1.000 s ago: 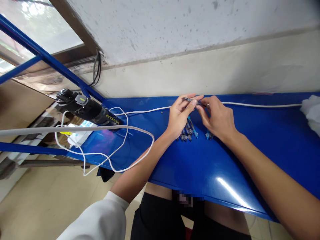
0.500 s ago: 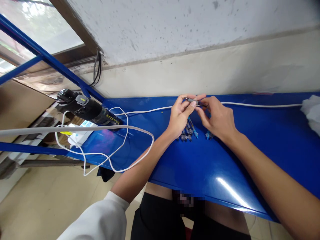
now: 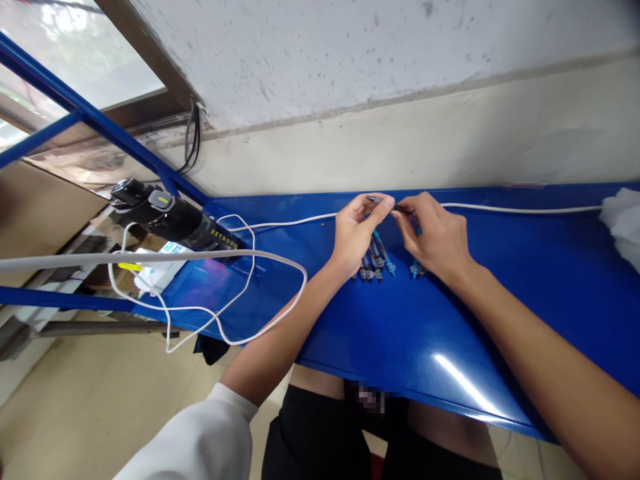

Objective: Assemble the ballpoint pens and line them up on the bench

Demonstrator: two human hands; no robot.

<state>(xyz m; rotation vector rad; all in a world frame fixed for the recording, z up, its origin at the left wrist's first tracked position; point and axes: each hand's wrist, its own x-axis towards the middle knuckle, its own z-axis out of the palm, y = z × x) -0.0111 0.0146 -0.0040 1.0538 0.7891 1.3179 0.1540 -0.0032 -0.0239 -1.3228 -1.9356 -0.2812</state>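
A dark pen (image 3: 403,209) is held level above the blue table, its tip pointing left. My left hand (image 3: 353,233) is closed around the tip end, thumb across the barrel. The fingers of my right hand (image 3: 435,233) pinch the other end, and they hide part of it. Below my hands lie several pens with clear and dark parts (image 3: 370,272), side by side, partly covered by my left hand. A light-blue pen (image 3: 385,257) rests at the right of that group. Another blue pen (image 3: 416,269) shows partly beneath my right hand.
The blue table (image 3: 380,327) runs along the wall. A black bottle (image 3: 185,223) stands at the left near a white power strip (image 3: 163,270). A looped white cable (image 3: 305,280) hangs close to my left forearm. White crumpled material (image 3: 623,223) sits at the far right.
My left thumb has slid over the pen's grey grip, covering more of it. My left hand has shifted slightly left, and more of the pen's dark part shows between the hands.
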